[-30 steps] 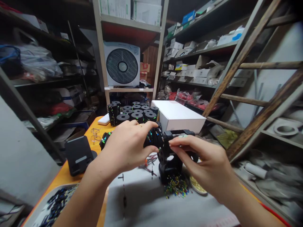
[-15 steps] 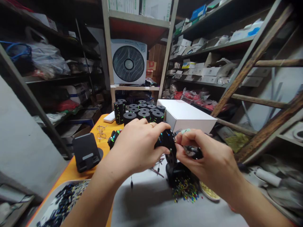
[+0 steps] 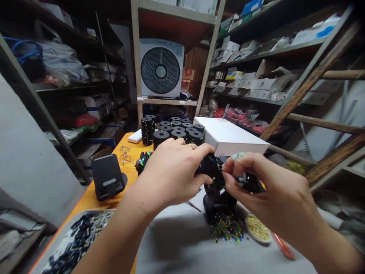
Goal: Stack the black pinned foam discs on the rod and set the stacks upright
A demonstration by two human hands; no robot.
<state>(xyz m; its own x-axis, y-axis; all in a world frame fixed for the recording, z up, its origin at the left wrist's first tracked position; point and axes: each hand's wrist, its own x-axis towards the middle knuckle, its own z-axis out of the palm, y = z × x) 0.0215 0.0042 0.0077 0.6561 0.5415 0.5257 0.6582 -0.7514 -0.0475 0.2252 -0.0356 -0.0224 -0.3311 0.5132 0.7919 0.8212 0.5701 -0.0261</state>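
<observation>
My left hand [image 3: 173, 171] is wrapped over a row of black spools [image 3: 209, 165] with small green and blue bits, mounted on a black stand [image 3: 218, 211]. Its thumb and forefinger press the spool edge on the right. Close by, my right hand [image 3: 268, 182] has thumb and forefinger pinched together at that spool's right side; what they hold is too small to make out. A pale green wrap covers one right fingertip. Below the stand lies a heap of coloured beads [image 3: 228, 228], beside a shallow dish [image 3: 264, 242] of small gold pieces.
Several black spools [image 3: 178, 134] stand behind my hands, beside a white box [image 3: 239, 133]. To the left are glasses [image 3: 125, 158], a black phone stand [image 3: 107, 175] and a tray [image 3: 63, 239] of small dark parts. Red-orange handles [image 3: 283, 245] lie at right. Shelves and a ladder [image 3: 303, 87] surround the table.
The view has shifted, so hands and spools appear farther right. The red-orange handles and more of the gold-filled dish now show. Both hands keep their grip at the spool.
</observation>
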